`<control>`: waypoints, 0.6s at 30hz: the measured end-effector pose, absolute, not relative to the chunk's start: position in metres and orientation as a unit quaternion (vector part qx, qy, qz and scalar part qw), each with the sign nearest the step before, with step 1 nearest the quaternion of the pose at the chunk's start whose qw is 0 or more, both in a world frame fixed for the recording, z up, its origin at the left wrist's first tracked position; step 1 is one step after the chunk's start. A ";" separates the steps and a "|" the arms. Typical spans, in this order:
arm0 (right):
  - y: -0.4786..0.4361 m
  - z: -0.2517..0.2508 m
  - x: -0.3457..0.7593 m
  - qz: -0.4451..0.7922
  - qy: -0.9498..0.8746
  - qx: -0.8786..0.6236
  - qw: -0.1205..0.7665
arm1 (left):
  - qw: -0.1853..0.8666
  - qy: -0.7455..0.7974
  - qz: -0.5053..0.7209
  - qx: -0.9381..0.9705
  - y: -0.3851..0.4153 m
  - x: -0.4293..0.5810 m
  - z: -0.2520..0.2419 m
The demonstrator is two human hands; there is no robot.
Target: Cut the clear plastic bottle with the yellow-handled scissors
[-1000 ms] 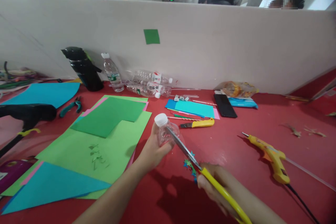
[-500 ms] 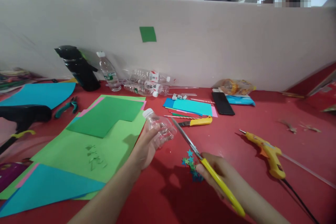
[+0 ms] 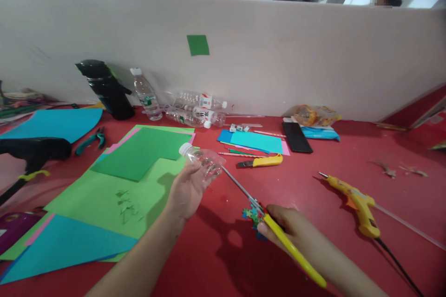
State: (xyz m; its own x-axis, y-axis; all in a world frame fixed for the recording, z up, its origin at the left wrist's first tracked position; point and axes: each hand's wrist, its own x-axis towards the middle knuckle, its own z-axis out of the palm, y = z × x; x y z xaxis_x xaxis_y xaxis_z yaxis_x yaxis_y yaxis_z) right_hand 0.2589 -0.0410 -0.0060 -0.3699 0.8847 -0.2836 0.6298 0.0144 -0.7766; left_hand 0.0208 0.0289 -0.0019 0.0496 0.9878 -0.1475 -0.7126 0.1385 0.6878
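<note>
Across the red worktop (image 3: pixel 289 181), light-green paper (image 3: pixel 97 199) lies to the left; above, yellow-handled scissors (image 3: pixel 274 228) are held in the grip of the right hand (image 3: pixel 287 222); the grip of the left hand (image 3: pixel 186 191) clasps a clear white-capped bottle piece (image 3: pixel 209 163), tilted, at the tips, contact uncertain; beside the blades lie small coloured stars (image 3: pixel 248 214).

"Left side, please."
"Left forearm (image 3: pixel 142 255) bare, entering at the near edge and slanting far and right. Left hand (image 3: pixel 190 190) raised, curled in a grip, thumb (image 3: pixel 193 167) uppermost; partly hidden."
"And the right?"
"Right forearm (image 3: pixel 334 260) bare, slanting far and left from the near right. Right hand (image 3: pixel 284 222) likewise gripping, partly hidden."
"Relative position?"
"Hands apart, the right one nearer."
</note>
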 end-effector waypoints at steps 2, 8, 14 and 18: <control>-0.042 -0.002 0.259 0.440 -0.699 -0.547 0.135 | 0.688 0.305 0.617 0.230 0.029 0.021 -0.003; -0.041 0.003 0.257 0.430 -0.698 -0.562 0.106 | 0.681 0.341 0.609 0.222 0.030 0.020 -0.006; -0.042 0.004 0.258 0.432 -0.699 -0.558 0.116 | 0.687 0.325 0.608 0.229 0.030 0.020 -0.006; -0.042 0.005 0.257 0.425 -0.698 -0.566 0.106 | 0.679 0.333 0.611 0.235 0.031 0.020 -0.009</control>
State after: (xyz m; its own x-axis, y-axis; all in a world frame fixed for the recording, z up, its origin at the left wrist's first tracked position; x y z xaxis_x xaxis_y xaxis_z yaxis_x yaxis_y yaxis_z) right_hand 0.2570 -0.0418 0.0049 -0.3358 0.8809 -0.3336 0.7003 -0.0034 -0.7138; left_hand 0.0199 0.0307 -0.0095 0.0327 0.9858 -0.1646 -0.6730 0.1435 0.7256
